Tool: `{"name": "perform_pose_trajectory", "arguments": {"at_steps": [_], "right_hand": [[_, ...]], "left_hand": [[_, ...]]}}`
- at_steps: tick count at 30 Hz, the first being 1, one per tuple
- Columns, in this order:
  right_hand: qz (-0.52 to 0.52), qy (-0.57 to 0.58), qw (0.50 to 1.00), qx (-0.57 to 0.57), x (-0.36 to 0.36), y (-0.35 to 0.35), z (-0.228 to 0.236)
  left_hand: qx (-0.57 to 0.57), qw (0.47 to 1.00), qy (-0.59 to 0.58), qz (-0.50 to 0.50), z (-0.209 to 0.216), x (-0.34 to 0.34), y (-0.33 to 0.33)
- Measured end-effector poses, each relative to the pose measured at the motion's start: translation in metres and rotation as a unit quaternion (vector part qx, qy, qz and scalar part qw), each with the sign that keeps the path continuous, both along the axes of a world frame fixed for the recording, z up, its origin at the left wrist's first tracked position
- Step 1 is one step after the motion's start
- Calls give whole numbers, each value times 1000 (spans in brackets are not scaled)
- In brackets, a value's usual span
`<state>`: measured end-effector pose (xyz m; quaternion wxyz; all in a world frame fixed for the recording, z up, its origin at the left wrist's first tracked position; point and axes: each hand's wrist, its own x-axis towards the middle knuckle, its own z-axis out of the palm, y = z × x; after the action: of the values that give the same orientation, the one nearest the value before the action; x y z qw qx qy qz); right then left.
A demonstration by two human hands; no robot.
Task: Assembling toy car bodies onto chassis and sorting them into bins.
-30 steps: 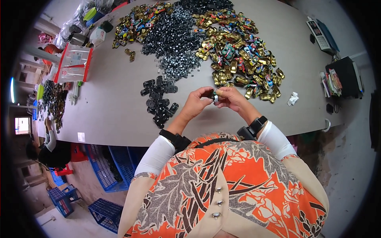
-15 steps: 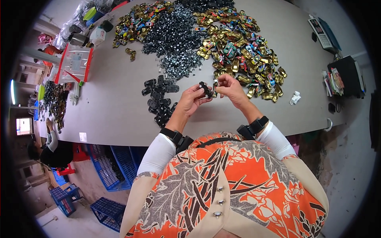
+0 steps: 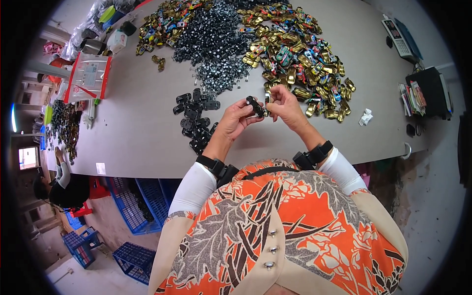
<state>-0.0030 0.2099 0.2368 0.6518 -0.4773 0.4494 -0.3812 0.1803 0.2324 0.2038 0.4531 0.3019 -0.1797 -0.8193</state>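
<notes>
My left hand (image 3: 235, 121) is closed around a black toy car chassis (image 3: 253, 105), held tilted just above the table. Close beside it, my right hand (image 3: 286, 108) pinches a small gold toy car body (image 3: 267, 98), seen nearly edge-on and partly hidden by the fingers. Left of my hands lies a loose group of black toy car chassis (image 3: 197, 118). Beyond them spreads a heap of wheel axles (image 3: 216, 73) with small dark wheels. Gold and multicoloured toy car bodies (image 3: 300, 64) are piled at the far right of my hands.
Another pile of toy car bodies (image 3: 164, 24) lies at the far left. A red-edged clear bag (image 3: 91, 78) stands near the left edge, and a crumpled tissue (image 3: 365, 117) lies at right. Blue crates (image 3: 135, 263) sit on the floor, and another person (image 3: 64, 187) works at left.
My right hand has closed in slightly toward the chassis, and the gold car body now shows higher above its fingers. My left hand keeps its hold; the whole view has shifted a little.
</notes>
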Motion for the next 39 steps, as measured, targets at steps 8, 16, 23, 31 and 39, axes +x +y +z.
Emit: {"name": "perform_pose_trajectory", "arguments": {"at_steps": [8, 16, 23, 31, 39], "right_hand": [[13, -2, 999, -32, -2, 0, -6], [32, 149, 974, -166, 0, 5, -7], [42, 203, 949, -236, 4, 8, 4], [46, 188, 963, -188, 4, 9, 9], [56, 159, 964, -205, 2, 9, 7]], "left_hand": [[6, 1000, 11, 2, 4, -1, 1], [-42, 997, -68, -19, 14, -7, 1], [-52, 990, -128, -26, 22, -10, 3], [-52, 992, -111, -27, 28, -13, 5], [-70, 992, -99, -19, 26, -13, 6]]}}
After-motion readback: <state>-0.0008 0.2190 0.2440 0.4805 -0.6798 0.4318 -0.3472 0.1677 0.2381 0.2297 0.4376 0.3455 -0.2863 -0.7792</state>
